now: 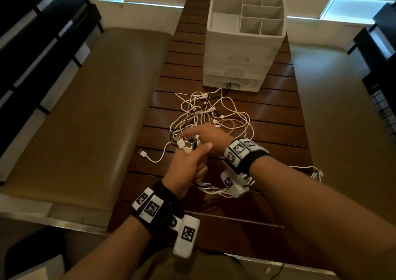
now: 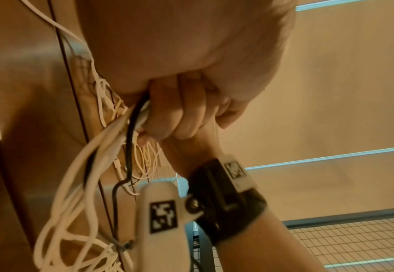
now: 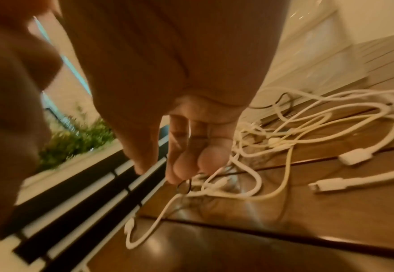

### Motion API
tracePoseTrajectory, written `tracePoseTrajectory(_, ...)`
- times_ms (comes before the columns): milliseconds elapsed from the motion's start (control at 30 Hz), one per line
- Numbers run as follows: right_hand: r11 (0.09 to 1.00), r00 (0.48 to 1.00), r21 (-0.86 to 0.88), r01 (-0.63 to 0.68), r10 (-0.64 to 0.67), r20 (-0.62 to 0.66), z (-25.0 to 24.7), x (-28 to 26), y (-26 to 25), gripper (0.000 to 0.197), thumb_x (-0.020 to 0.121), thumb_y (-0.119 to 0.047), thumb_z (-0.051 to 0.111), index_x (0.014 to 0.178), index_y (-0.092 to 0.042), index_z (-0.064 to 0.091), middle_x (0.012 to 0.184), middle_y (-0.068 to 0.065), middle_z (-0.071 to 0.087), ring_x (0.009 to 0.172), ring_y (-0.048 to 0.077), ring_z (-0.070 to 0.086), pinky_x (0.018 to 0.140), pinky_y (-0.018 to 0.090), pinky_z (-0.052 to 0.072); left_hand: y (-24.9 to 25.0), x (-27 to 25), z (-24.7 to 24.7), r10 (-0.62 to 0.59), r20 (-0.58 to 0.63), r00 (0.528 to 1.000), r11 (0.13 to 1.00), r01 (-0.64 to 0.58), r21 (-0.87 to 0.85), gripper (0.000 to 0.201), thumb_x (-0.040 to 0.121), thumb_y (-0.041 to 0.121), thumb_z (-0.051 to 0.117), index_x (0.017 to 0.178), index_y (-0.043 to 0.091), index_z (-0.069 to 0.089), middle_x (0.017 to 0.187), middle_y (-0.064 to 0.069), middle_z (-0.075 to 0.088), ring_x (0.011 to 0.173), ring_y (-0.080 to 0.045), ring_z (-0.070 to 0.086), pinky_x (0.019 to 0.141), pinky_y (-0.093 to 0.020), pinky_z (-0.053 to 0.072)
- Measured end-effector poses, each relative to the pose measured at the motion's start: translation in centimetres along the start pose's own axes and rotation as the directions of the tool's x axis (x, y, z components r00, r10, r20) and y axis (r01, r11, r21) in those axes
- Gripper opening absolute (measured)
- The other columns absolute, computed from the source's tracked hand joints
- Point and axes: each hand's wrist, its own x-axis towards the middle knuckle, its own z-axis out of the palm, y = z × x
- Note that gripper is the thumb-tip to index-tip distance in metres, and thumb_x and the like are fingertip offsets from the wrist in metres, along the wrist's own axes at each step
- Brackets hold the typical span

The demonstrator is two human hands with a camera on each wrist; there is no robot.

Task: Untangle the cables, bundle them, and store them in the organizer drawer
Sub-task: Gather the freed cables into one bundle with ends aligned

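Observation:
Several white cables and a black one lie tangled [image 1: 214, 112] on the slatted wooden table [image 1: 278, 134], in front of a white organizer [image 1: 244, 44] with stacked drawers. My left hand [image 1: 186, 166] grips a bunch of cable ends, their plugs [image 1: 188, 144] sticking up out of the fist. In the left wrist view its fingers [image 2: 172, 117] curl round white and black cords [image 2: 93, 165]. My right hand [image 1: 203, 135] reaches across just above the plugs. Its fingers [image 3: 191, 147] are extended, thumb apart, tips touching the cables [image 3: 284, 139].
The organizer's bottom drawer [image 1: 233, 82] has a black cord poking from its handle slot. One loose USB end [image 1: 142, 153] lies left of my hands. Some cable hangs off the table's right edge [image 1: 315, 172]. A padded bench [image 1: 85, 108] runs along the left.

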Motion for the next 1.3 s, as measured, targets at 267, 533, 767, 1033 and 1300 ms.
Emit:
tracePoseTrajectory(267,0.937,0.940,-0.347,-0.040,0.152,0.304,3.5,1.2,-1.8,0.023,0.110,-0.008,0.042,0.109,-0.030,0.045,0.150,0.003,0.043,0.074,-0.008,0.021,0.086,0.027,0.019,-0.6,-0.4,-1.2,0.036,-0.084,0.996,0.999,-0.036,-0.003,0.046,0.105,0.024,0.061,0.061,0.024,0.044,0.053,-0.002,0.024,0.045,-0.014,0.018,0.047,-0.028,0.014)
tracePoseTrajectory(533,0.987,0.982,0.079,-0.141,0.150,-0.119,2.7,2.1,-1.6,0.011,0.100,-0.021,0.056,0.108,-0.013,0.053,0.079,0.000,0.060,0.073,0.024,0.061,0.075,0.046,0.057,-0.9,0.5,-1.3,0.027,-0.224,0.974,1.000,-0.027,-0.001,0.047,0.103,0.035,0.063,0.063,0.024,0.042,0.055,-0.003,0.023,0.047,-0.013,0.019,0.050,-0.032,0.013)
tracePoseTrajectory(767,0.798,0.781,0.582,0.155,0.261,-0.567,-2.9,-2.9,-1.4,0.010,0.102,-0.022,0.065,0.097,-0.016,0.059,0.085,0.009,0.063,0.069,0.022,0.060,0.062,0.037,0.055,1.7,2.4,-0.7,0.146,-0.267,0.952,0.989,-0.145,0.024,0.046,0.105,0.047,0.057,0.073,0.015,0.059,0.049,0.003,0.030,0.044,-0.015,0.020,0.046,-0.028,0.015)
tracePoseTrajectory(1033,0.442,0.675,0.717,0.540,0.282,-0.682,-9.0,-8.3,-2.0,0.004,0.107,-0.007,0.052,0.105,-0.008,0.049,0.100,0.022,0.065,0.083,0.032,0.066,0.070,0.047,0.061,4.2,3.4,1.9,0.275,-0.204,0.940,0.961,-0.269,0.058,0.046,0.107,0.047,0.053,0.089,0.007,0.067,0.054,-0.001,0.029,0.045,-0.015,0.021,0.044,-0.028,0.017)
tracePoseTrajectory(1300,0.518,0.580,0.551,0.655,0.123,-0.805,-14.2,-10.4,-5.0,0.002,0.107,-0.002,0.049,0.107,-0.004,0.049,0.101,0.027,0.066,0.090,0.042,0.070,0.085,0.057,0.061,4.0,3.4,3.9,0.303,-0.149,0.941,0.951,-0.290,0.105,0.046,0.102,0.050,0.060,0.092,0.009,0.078,0.053,-0.005,0.045,0.048,-0.019,0.030,0.049,-0.034,0.024)
